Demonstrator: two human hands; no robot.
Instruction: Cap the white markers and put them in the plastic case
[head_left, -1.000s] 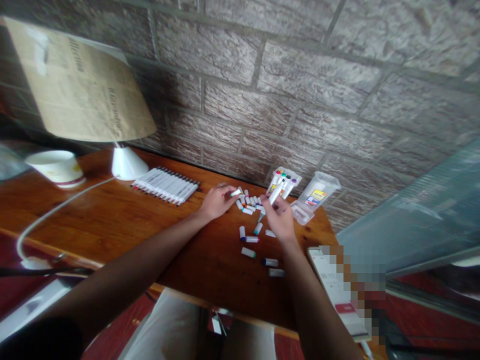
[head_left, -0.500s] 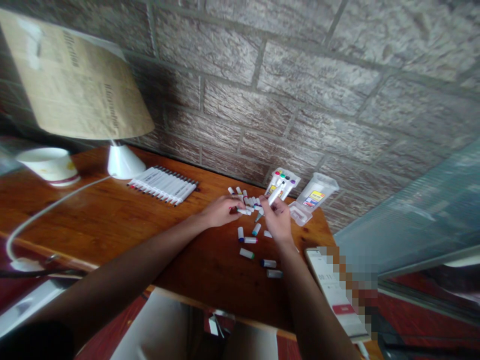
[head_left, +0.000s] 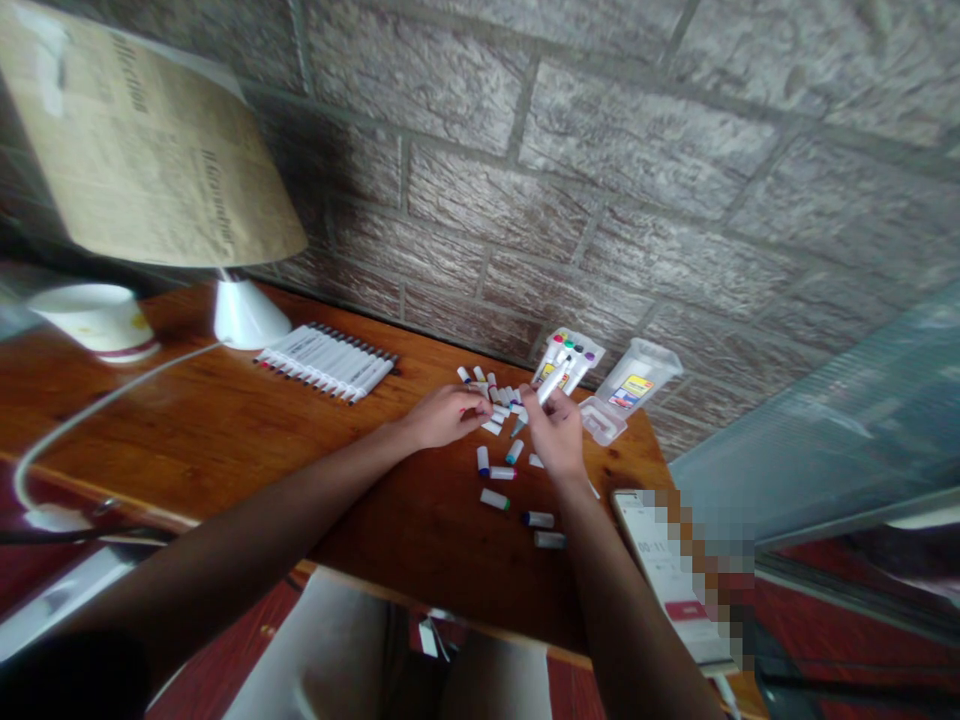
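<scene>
My right hand grips an uncapped white marker, its grey-teal nib end pointing down and left. My left hand is closed at the fingertips on a small white marker cap, beside a loose group of caps. Several more caps lie on the table below the hands, among them a blue-ended cap, a teal-ended cap and a green-ended cap. Behind my right hand, a clear case holds markers with coloured ends. My fingers partly hide the nearest caps.
A row of white markers lies left of my hands. An open clear plastic case stands at the right back. A lamp with a cord and a paper cup stand left. A phone lies near the right edge; a brick wall rises behind.
My left hand has moved slightly right, and the cap at its fingertips has shifted. My right hand keeps the marker in almost the same place. The camera view has shifted a little.
</scene>
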